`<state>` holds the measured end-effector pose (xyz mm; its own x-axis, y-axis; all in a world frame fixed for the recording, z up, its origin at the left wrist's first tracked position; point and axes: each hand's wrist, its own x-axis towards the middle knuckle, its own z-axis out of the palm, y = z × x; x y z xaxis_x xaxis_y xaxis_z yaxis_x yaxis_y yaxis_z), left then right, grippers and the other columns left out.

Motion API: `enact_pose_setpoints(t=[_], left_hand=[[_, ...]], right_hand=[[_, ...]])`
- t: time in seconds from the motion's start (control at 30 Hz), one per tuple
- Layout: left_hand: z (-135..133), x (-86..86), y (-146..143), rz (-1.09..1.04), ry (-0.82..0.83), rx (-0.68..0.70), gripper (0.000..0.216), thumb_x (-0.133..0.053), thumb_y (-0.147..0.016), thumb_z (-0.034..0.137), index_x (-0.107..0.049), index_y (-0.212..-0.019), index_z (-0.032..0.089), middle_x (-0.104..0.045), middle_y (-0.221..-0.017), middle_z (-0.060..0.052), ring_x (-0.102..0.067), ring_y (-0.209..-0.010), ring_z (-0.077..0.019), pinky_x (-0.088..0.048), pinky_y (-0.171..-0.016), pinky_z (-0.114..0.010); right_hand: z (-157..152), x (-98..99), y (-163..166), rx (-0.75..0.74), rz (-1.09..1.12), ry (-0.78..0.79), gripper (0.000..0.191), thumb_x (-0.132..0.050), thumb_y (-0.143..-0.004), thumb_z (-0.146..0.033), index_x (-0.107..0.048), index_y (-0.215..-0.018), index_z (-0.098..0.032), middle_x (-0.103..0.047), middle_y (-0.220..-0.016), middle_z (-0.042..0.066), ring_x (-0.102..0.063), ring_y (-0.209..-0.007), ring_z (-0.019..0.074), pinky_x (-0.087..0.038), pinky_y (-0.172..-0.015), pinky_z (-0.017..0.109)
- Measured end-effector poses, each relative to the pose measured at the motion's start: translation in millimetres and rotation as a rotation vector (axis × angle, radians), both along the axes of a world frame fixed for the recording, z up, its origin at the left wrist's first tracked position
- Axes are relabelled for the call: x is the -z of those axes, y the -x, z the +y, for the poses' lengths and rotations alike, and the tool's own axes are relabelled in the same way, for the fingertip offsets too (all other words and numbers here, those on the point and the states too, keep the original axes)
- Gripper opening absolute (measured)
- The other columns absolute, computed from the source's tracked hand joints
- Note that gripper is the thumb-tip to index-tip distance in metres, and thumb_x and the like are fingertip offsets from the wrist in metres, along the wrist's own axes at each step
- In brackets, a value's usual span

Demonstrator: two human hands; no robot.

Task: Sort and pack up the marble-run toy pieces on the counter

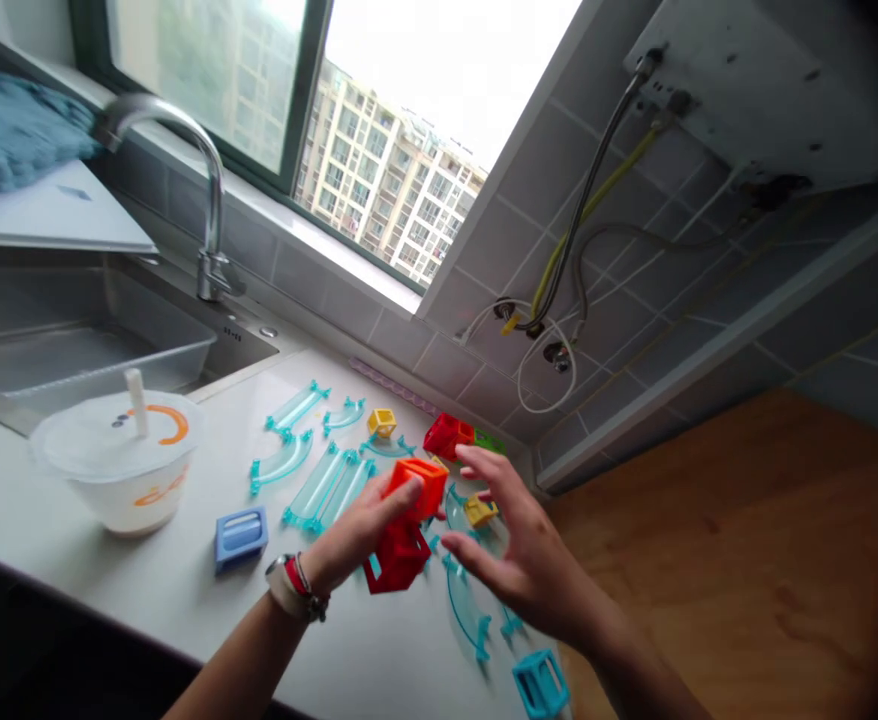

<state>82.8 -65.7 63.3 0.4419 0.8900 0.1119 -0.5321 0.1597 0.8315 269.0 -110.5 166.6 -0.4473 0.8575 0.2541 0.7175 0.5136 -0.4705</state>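
Observation:
My left hand [356, 530], with a watch and a red band on its wrist, grips an orange hollow toy block [428, 480], thumb on its near side. A red hollow block [400, 562] sits right under the orange one; whether the two are joined I cannot tell. To the right, my right hand [533, 550] is held open with fingers spread, apart from the blocks. Beyond it lies a yellow block [479, 511] among clear teal track pieces [466, 605], partly hidden by the hand. Farther back are more red blocks [448, 436] and a green piece [488, 441].
On the white counter [206, 640] lie straight teal tracks [323, 490], a small yellow block [382, 422], a blue block [241, 538] and a teal block [541, 684]. A lidded bowl with a straw [120, 470] stands left, near the sink [244, 345] and faucet [214, 200].

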Motion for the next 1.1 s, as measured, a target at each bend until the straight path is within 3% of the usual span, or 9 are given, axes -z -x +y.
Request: enact_pose_setpoints(t=[0.1, 0.2, 0.5, 0.6, 0.7, 0.8, 0.9, 1.0, 1.1], left_hand=[[-1, 0.7, -8, 0.099, -0.154, 0.020, 0.046, -0.069, -0.093, 0.056, -0.069, -0.115, 0.016, -0.072, -0.101, -0.009, -0.067, -0.090, -0.0226, -0.054, -0.078, -0.030], [1, 6.4, -19, 0.098, -0.165, 0.043, 0.048, -0.063, -0.095, 0.060, -0.071, -0.115, 0.017, -0.070, -0.100, -0.008, -0.063, -0.089, -0.0221, -0.051, -0.077, -0.031], [-13, 11.5, -12, 0.148, -0.018, 0.060, 0.059, -0.065, -0.088, 0.071, -0.069, -0.113, 0.017, -0.065, -0.088, -0.004, -0.063, -0.075, -0.0184, -0.046, -0.069, -0.029], [-23, 6.5, 0, 0.313, -0.031, 0.150, 0.059, -0.074, -0.084, 0.064, -0.064, -0.121, 0.019, -0.066, -0.089, -0.004, -0.068, -0.080, -0.0200, -0.048, -0.068, -0.027], [-22, -7.8, -2, 0.547, -0.135, 0.274, 0.052, -0.071, -0.090, 0.058, -0.064, -0.123, 0.019, -0.071, -0.090, -0.006, -0.071, -0.086, -0.0215, -0.050, -0.072, -0.028], [-13, -25.1, -18, 0.782, -0.339, 0.357, 0.047, -0.066, -0.093, 0.058, -0.068, -0.122, 0.020, -0.073, -0.091, -0.006, -0.070, -0.078, -0.0196, -0.050, -0.069, -0.028], [-3, -36.0, -28, 1.018, -0.624, 0.325, 0.049, -0.064, -0.091, 0.063, -0.074, -0.120, 0.024, -0.074, -0.085, -0.005, -0.068, -0.075, -0.0219, -0.048, -0.067, -0.030], [4, -38.7, -22, 1.057, -0.723, 0.379, 0.050, -0.062, -0.092, 0.066, -0.074, -0.124, 0.029, -0.077, -0.086, -0.006, -0.070, -0.080, -0.0254, -0.050, -0.075, -0.033], [13, -37.1, -9, 0.962, -0.643, 0.408, 0.050, -0.059, -0.095, 0.063, -0.072, -0.131, 0.031, -0.081, -0.105, -0.007, -0.074, -0.089, -0.0257, -0.052, -0.082, -0.033]], right_hand=[[0, 6.2, 1, -0.100, -0.181, -0.066, 0.080, -0.077, -0.084, -0.018, -0.044, -0.154, -0.040, -0.053, -0.151, 0.009, -0.053, -0.138, 0.0352, -0.051, -0.114, 0.055], [8, 17.7, -3, -0.117, -0.212, -0.141, 0.073, -0.071, -0.084, -0.009, -0.053, -0.145, -0.043, -0.064, -0.136, 0.009, -0.061, -0.125, 0.0351, -0.059, -0.102, 0.055], [28, 23.8, -20, 0.019, 0.112, -0.013, 0.036, -0.072, -0.080, -0.017, -0.069, -0.114, -0.028, -0.073, -0.112, 0.005, -0.071, -0.102, 0.0253, -0.060, -0.083, 0.036], [66, 31.2, -24, 0.175, 0.257, 0.031, 0.032, -0.074, -0.081, -0.024, -0.069, -0.113, -0.023, -0.076, -0.111, 0.006, -0.073, -0.097, 0.0233, -0.059, -0.079, 0.031], [121, 41.9, -25, 0.323, 0.219, 0.103, 0.029, -0.075, -0.082, -0.024, -0.068, -0.110, -0.019, -0.077, -0.106, 0.006, -0.073, -0.090, 0.0199, -0.056, -0.079, 0.028], [182, 50.7, -16, 0.390, 0.181, 0.115, 0.032, -0.079, -0.082, -0.033, -0.067, -0.109, -0.019, -0.076, -0.107, 0.006, -0.071, -0.091, 0.0206, -0.053, -0.078, 0.028], [240, 59.4, 6, 0.369, 0.069, 0.138, 0.032, -0.083, -0.080, -0.032, -0.068, -0.106, -0.020, -0.075, -0.105, 0.003, -0.069, -0.095, 0.0209, -0.052, -0.080, 0.028], [288, 77.5, 29, 0.341, -0.093, 0.219, 0.024, -0.079, -0.089, -0.031, -0.069, -0.106, -0.017, -0.073, -0.105, 0.005, -0.070, -0.096, 0.0210, -0.056, -0.083, 0.034], [319, 104.6, 37, 0.343, -0.240, 0.317, 0.024, -0.069, -0.099, -0.036, -0.069, -0.112, -0.016, -0.071, -0.112, 0.006, -0.071, -0.096, 0.0206, -0.060, -0.085, 0.039]])
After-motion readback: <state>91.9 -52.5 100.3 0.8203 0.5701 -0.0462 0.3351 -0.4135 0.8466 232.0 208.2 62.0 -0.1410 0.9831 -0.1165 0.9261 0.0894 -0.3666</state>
